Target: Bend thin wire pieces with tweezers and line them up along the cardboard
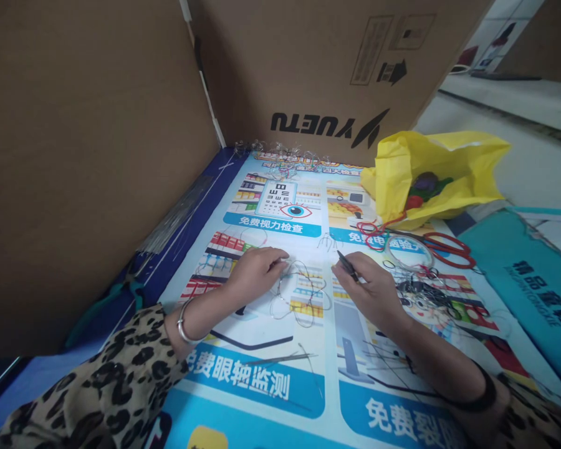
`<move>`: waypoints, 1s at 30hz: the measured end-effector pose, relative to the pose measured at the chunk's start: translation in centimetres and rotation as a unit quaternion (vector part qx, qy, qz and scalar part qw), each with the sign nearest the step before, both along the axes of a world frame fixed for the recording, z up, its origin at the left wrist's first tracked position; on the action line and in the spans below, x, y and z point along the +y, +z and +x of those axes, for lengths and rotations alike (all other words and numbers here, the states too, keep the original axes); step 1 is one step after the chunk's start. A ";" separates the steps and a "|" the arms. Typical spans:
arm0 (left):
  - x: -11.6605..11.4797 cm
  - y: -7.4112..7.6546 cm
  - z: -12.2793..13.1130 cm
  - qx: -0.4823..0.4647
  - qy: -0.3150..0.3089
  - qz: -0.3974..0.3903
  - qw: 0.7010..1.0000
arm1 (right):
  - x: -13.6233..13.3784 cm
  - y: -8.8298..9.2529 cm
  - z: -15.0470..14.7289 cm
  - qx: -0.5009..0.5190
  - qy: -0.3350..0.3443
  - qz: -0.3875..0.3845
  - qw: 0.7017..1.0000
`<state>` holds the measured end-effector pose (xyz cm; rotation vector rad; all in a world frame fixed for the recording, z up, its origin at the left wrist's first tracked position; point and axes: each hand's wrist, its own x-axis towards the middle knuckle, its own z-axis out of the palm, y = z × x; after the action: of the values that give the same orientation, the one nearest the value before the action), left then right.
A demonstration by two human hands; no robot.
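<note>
My left hand is closed in a pinch at the edge of a thin wire piece bent into several petal-like loops. A silver bangle circles that wrist. To the right, my right hand is closed around a short black pen-like tool, whose kind I cannot make out. Its thumb and forefinger are pressed together left of the tool; whether they also grip wire is too fine to tell. A small branched wire piece lies just beyond the hands.
Red-handled scissors, a coil of clear wire and a black wire tangle lie right. A yellow bag stands behind them. Teal-handled pliers and straight wires lie left. Wire pieces line the cardboard wall.
</note>
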<state>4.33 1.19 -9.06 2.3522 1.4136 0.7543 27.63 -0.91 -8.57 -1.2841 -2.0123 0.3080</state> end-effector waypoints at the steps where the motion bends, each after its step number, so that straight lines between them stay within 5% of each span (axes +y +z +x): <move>1: 0.0 0.0 0.1 0.000 -0.001 -0.001 1.000 | 0.0 0.0 0.0 0.002 0.000 0.001 1.000; 15: -0.5 1.1 -0.1 -0.060 0.016 0.066 0.996 | -0.1 0.3 0.5 0.085 -0.044 -0.065 0.993; 19: -1.4 2.1 0.1 -0.031 -0.025 0.074 0.996 | -0.1 0.0 0.6 0.110 -0.037 -0.081 0.990; 24: -3.5 3.6 0.8 0.027 -0.096 0.028 0.995 | 0.4 -0.6 0.8 0.292 -0.054 -0.062 0.953; 30: -6.6 4.5 2.3 0.148 -0.233 0.000 0.961 | 0.9 -1.2 0.9 0.360 -0.091 -0.056 0.927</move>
<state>6.63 -5.40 -4.57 2.7294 0.8810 0.2806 28.54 0.02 -9.73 -1.1834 -1.2582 0.6982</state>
